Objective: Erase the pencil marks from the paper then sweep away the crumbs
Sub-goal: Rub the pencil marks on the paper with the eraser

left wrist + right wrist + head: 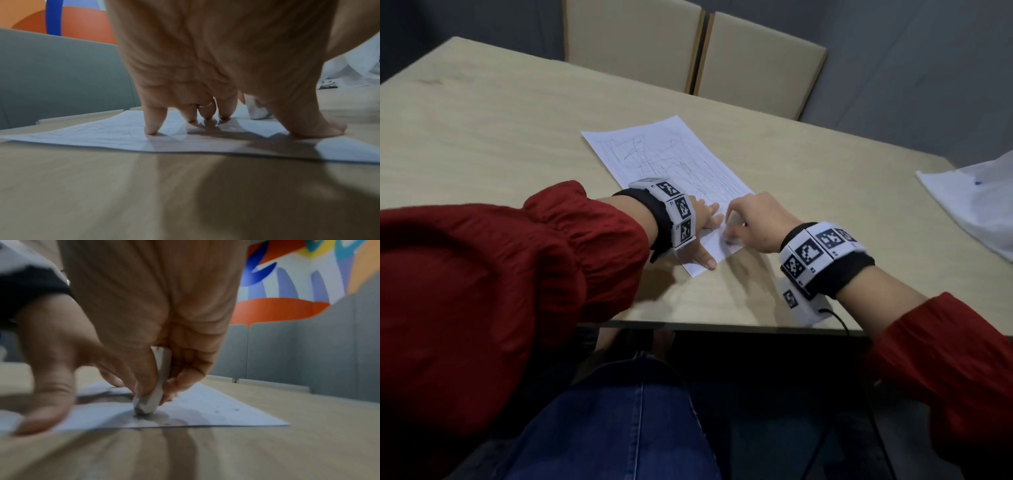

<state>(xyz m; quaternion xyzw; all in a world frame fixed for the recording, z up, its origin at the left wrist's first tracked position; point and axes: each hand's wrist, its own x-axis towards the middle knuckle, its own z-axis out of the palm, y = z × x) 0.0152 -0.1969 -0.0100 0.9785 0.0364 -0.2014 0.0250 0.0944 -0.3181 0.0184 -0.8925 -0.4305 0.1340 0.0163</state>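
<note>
- Head view: the paper (671, 161) lies flat on the counter (493, 137), and both hands work at its near end; pencil scribbles still cover most of the sheet beyond them.
- The left hand (702, 222) is spread flat, fingers straight and pressing down on the paper's near corner; the left wrist view shows the fingertips (151, 129) and thumb planted on the sheet, holding nothing.
- The right hand (753, 219) is just beside the left, clamped on a white eraser (153, 395): thumb and fingers pinch its sides, and its dark, smudged tip touches the paper close to the near edge.
- A few dark crumbs (226, 410) sit on the paper just to the right of the eraser.
- Handling, as I judge it: the paper is thin, light and slides easily on the smooth counter, so it will buckle or tear if rubbed without a hand pinning it close to the eraser. The eraser looks small and slightly soft; a low pinch near the tip gives firm control.
- Most of the erasing seems still to do; sweeping comes later.
- Another white sheet (976, 202) lies well to the right of the paper.
</note>
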